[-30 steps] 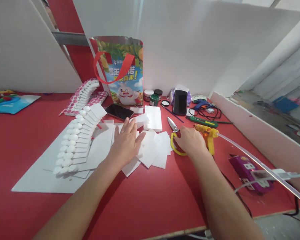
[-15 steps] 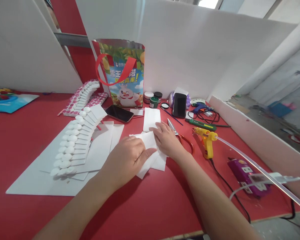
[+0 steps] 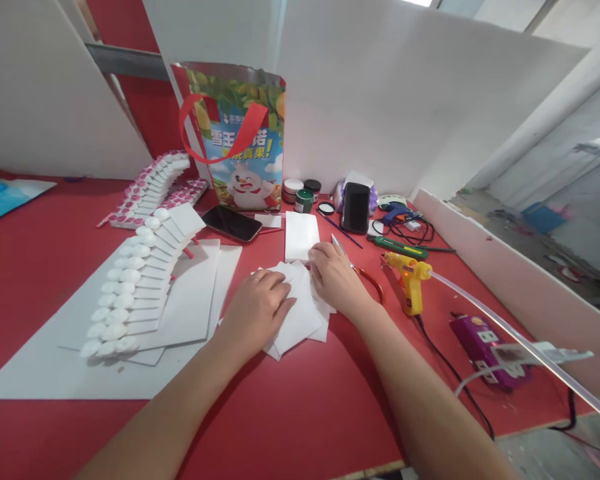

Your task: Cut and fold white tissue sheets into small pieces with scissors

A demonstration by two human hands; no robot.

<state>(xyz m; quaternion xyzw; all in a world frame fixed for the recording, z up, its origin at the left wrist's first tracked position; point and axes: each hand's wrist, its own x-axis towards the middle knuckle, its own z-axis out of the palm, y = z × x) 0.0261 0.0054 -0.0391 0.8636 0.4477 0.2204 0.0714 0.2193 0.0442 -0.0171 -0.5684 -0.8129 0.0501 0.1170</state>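
Note:
Several loose white sheets [image 3: 297, 310] lie fanned on the red table between my hands. My left hand [image 3: 260, 303] rests on their left side, palm down, fingers slightly bent and apart, holding nothing. On their right edge lies my right hand [image 3: 333, 273], its fingers bent together near the stack; whether they pinch a sheet is hidden. Just beyond is a neat white stack [image 3: 301, 237]. Scissors [image 3: 370, 280] with orange handles sit partly behind my right hand. At the left, a curved white piece [image 3: 150, 287] with rows of white discs lies on white boards [image 3: 35, 360].
A yellow glue gun [image 3: 413, 277] and purple power strip [image 3: 487, 350] are at the right. Farther back stand a colourful bag [image 3: 247, 147], paint jars [image 3: 304, 200] and a dark upright device [image 3: 355, 208]. A phone [image 3: 231, 223] lies before the bag.
My left hand has shifted slightly left and its fingers have come off the top sheet, uncovering more of the fanned sheets. The view has moved a little, sliding the table items left.

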